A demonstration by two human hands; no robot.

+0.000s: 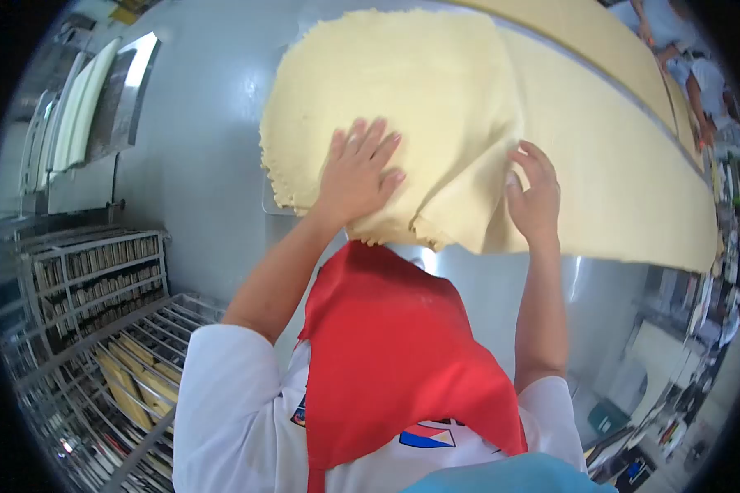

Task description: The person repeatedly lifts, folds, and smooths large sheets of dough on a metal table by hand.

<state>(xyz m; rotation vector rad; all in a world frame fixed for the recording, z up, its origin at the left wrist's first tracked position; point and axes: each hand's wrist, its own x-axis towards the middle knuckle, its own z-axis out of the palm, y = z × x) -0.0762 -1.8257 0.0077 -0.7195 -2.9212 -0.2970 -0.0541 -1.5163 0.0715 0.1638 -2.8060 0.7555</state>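
A wide, pale yellow dough sheet (394,74) lies on the metal table, with a ragged edge on its left and front. My left hand (356,168) rests flat on its upper layer, fingers spread. At the raised fold to the right, my right hand (537,195) has its fingers and thumb curled onto the dough; the exact contact under the fingertips is partly hidden. From this fold, creases run down towards the front edge. A smoother stretch of the same pale dough spreads to the right of my right hand.
The grey metal table (209,123) extends to the left. Pale rolled sheets (90,103) sit at the upper left, above a metal rack (99,279). A long bar (608,74) crosses behind the dough. Other people's arms (698,107) show at the upper right.
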